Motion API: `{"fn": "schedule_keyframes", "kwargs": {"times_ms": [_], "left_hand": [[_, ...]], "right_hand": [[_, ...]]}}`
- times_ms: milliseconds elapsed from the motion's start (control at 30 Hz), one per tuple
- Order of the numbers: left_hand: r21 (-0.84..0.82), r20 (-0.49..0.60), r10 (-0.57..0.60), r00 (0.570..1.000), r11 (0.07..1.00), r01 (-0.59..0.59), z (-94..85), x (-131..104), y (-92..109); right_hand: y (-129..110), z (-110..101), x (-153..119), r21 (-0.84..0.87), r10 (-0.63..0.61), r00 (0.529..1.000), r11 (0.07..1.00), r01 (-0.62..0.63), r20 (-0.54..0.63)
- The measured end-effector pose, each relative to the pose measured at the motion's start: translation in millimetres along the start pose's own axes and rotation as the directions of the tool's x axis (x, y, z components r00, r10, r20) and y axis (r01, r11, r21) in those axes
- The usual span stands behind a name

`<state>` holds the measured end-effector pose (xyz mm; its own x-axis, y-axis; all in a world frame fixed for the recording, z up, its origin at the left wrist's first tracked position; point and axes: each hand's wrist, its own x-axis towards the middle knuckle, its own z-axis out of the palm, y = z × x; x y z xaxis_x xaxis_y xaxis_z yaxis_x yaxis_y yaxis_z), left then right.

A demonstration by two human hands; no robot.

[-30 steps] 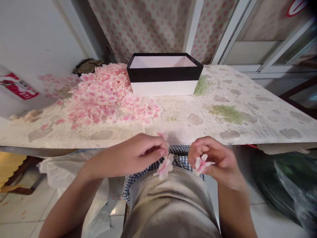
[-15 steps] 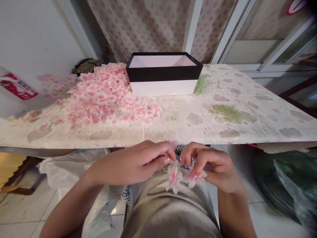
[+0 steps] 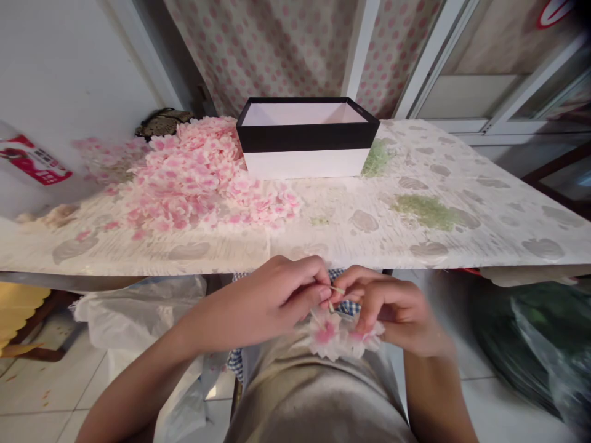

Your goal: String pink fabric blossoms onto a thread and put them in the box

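Note:
Over my lap, just in front of the table edge, my left hand is closed in a pinch on a thin pale-green stem. My right hand pinches the other end of this stem, its fingertips close to those of the left. Two pale artificial flowers with pink centres hang below the fingers: one flower under the gap between the hands, the other flower against my right fingers. How the stem joins the flowers is hidden by the fingers.
A large heap of pink artificial blossoms covers the table's left side, beside an open black-and-white box. Green sprigs lie on the patterned tablecloth to the right. A white plastic bag hangs below left.
Both hands' fingertips have come closer together, and the pale-green stem now shows between them. The hanging flowers have turned slightly. A pink petal seen above my left fingers earlier no longer shows.

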<state>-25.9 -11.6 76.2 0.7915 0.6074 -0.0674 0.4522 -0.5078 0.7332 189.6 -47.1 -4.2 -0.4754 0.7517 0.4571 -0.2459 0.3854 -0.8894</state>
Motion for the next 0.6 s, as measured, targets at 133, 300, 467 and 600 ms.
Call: {"fn": "schedule_keyframes", "kwargs": {"times_ms": [133, 300, 467, 600], "left_hand": [[0.040, -0.019, -0.017, 1.000, 0.999, 0.017, 3.5, 1.6, 1.0], [0.210, 0.008, 0.000, 1.000, 0.978, -0.001, 5.8, 0.9, 0.9], [0.314, 0.068, 0.058, 0.996, 0.946, -0.077, 4.8, 0.1, 1.8], [0.300, 0.147, 0.071, 0.987, 0.947, -0.113, 5.3, 1.8, 3.3]], "right_hand": [[-0.4, 0.6, 0.0, 0.102, -0.023, 0.999, 0.994, 0.027, -0.037], [1.1, 1.0, 1.1, 0.135, -0.045, 0.995, 0.989, 0.057, -0.092], [1.5, 3.7, 1.7, 0.049, -0.046, 0.985, 0.997, 0.054, -0.163], [-0.8, 5.4, 2.5, -0.016, -0.067, 0.983, 0.998, 0.065, -0.172]]}}
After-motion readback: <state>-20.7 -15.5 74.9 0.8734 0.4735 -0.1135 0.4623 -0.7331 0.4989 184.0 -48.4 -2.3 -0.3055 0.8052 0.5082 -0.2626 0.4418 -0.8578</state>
